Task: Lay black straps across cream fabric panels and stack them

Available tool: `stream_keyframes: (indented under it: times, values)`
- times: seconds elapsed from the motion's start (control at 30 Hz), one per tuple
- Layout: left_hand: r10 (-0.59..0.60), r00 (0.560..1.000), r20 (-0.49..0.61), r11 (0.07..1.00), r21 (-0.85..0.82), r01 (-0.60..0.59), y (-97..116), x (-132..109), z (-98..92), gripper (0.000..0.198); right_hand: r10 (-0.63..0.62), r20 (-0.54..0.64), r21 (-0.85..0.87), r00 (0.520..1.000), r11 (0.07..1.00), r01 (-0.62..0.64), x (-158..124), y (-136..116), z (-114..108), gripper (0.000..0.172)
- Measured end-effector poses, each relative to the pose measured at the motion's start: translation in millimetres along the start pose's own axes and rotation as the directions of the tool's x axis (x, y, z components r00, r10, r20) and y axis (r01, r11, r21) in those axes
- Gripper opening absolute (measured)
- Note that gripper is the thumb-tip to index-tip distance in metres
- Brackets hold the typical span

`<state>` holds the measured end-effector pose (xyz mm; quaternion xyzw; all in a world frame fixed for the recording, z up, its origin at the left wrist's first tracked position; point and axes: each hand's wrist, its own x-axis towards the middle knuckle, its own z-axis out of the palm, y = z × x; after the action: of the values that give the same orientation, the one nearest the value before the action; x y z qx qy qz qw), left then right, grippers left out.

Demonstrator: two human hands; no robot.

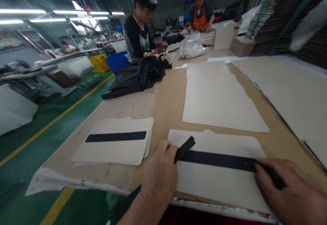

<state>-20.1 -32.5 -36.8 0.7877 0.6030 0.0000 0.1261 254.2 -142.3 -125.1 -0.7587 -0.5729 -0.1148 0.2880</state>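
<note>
A cream-coloured board with a small tab on its far edge lies in front of me, a long black strip running across its middle. My left hand is closed around a few folded or stacked black strips, whose ends stick out over the board strip's left end. Thumb and fingers of my right hand close on the right end of the board strip, next to a small hole or dot. To the left, a small stack of similar boards carries another black strip on top.
A large cream sheet lies beyond the board, and more sheets cover the right side. Black fabric strips are heaped at the far left table edge. Two people work farther back, near a clear plastic bag. Tall stacks rise at right.
</note>
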Motion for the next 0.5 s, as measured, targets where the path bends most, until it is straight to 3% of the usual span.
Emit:
stream_keyframes:
  times: [0.17, 0.37, 0.5]
  values:
    - [0.122, 0.992, 0.028, 0.988, 0.091, -0.124, -2.8, -9.8, 1.1, 0.037, -0.135, 0.055, -0.1, 0.989, 0.985, 0.14, 7.2, -26.7, -22.9, 0.025]
    - [0.301, 0.948, 0.099, 0.919, 0.237, -0.316, -15.9, -18.9, 1.0, 0.071, -0.29, 0.216, -0.316, 0.932, 0.882, 0.348, 0.2, -26.6, -37.0, 0.05]
    - [0.318, 0.936, 0.148, 0.886, 0.304, -0.349, -14.0, -17.4, 0.1, 0.073, -0.305, 0.273, -0.362, 0.912, 0.846, 0.392, -0.3, -28.0, -38.2, 0.057]
